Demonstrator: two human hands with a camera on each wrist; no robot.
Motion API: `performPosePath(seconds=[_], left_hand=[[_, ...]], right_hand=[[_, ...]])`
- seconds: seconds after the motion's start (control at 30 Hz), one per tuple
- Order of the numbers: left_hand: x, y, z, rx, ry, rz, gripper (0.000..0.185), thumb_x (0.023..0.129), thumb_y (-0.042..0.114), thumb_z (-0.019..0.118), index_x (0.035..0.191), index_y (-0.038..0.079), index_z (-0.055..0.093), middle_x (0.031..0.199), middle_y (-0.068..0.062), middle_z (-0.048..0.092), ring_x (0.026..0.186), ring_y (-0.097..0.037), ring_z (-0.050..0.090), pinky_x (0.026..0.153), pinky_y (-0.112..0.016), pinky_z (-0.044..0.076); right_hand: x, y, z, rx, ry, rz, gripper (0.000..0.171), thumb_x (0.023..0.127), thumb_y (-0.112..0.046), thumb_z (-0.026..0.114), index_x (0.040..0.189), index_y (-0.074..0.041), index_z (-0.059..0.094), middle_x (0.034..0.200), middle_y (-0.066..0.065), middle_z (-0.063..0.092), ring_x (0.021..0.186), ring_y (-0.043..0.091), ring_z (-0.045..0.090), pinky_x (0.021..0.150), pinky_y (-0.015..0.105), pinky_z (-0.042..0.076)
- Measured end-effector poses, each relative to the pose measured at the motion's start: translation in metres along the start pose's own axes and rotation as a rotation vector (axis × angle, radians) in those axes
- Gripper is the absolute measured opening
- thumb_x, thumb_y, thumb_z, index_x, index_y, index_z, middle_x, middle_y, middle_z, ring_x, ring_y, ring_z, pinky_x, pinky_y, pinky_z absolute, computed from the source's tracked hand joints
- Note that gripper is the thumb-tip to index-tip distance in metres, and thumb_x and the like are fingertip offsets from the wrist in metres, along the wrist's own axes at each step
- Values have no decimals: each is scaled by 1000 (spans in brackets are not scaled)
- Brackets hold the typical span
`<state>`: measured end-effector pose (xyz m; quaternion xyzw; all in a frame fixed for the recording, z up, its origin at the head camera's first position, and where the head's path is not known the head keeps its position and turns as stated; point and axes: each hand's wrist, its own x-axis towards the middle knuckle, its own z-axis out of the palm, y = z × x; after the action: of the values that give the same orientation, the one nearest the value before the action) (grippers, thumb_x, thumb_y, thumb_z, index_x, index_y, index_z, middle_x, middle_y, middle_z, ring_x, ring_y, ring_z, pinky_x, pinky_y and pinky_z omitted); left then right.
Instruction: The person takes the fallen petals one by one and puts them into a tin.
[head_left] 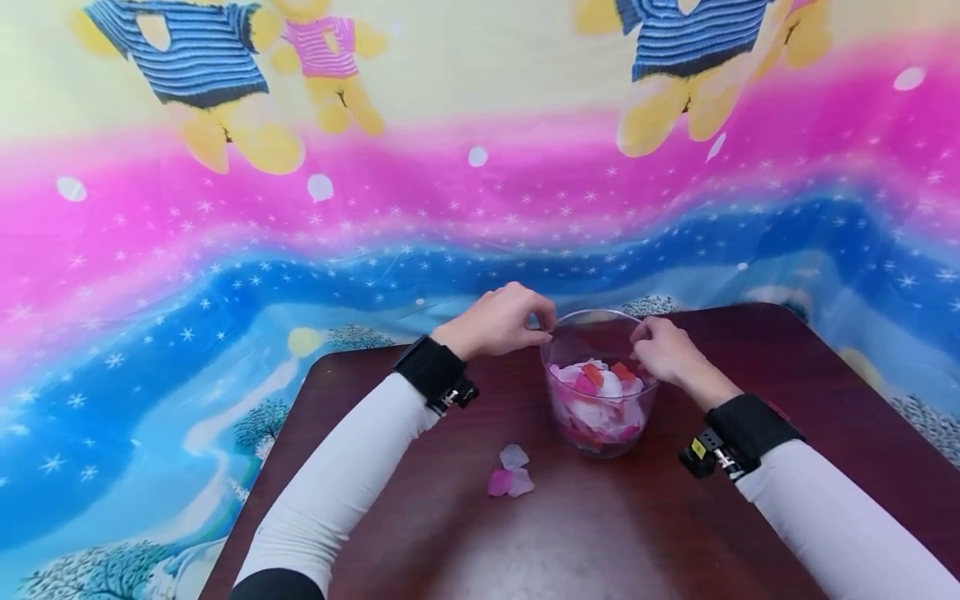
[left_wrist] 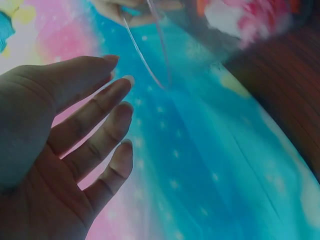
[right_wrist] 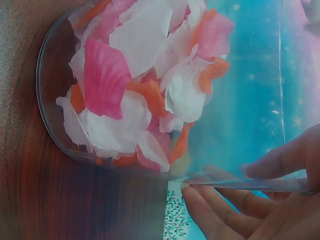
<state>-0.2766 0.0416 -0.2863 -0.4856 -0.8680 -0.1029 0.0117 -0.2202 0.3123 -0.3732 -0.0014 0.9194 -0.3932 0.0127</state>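
A clear bowl (head_left: 602, 397) stands upright on the dark table, partly filled with pink, white and orange petals (right_wrist: 107, 80). My right hand (head_left: 667, 350) grips the bowl's right rim; in the right wrist view the thumb (right_wrist: 280, 160) lies inside the wall and the fingers outside. At the opposite side, my left hand (head_left: 506, 321) is by the rim. Its fingers (left_wrist: 95, 142) are loosely bent in the left wrist view, with a gap between their tips and the rim, and hold nothing. Three loose petals (head_left: 513, 475), two pale and one magenta, lie on the table left of the bowl.
The reddish-brown table (head_left: 420, 517) has rounded far corners. Behind it and along both sides hangs a colourful cloth (head_left: 450, 200) printed with bears, snowflakes and trees. Black camera straps (head_left: 431, 367) are worn on both wrists over white sleeves (head_left: 337, 475).
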Motion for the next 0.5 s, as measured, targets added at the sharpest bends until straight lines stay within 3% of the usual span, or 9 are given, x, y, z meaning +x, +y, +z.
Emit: performPosePath(seconds=[0.13,0.27,0.5], left_hand=[[-25,-15,-1,-23,14,-16,6,96,19,74,100,15,77,95,7,72,78,-6,62,72,-24,51],[-52,-23,9,-23,-23,-30,4,93,17,77,97,16,76,90,8,71,77,-4,63,73,-20,52],[-103,-22,58,-79,-170,-66,13,91,18,80,103,17,76,93,10,73,81,1,65,76,-20,54]], right_hand=[[-2,4,-5,-8,-10,-12,41,102,-9,39,132,17,46,118,36,62,103,46,66,75,44,59],[-3,5,-5,-9,-7,-12,42,102,-9,39,133,18,46,118,36,62,103,47,66,74,44,59],[-1,-1,0,-13,-11,-18,41,101,-9,39,132,18,46,117,36,62,102,47,65,76,46,58]])
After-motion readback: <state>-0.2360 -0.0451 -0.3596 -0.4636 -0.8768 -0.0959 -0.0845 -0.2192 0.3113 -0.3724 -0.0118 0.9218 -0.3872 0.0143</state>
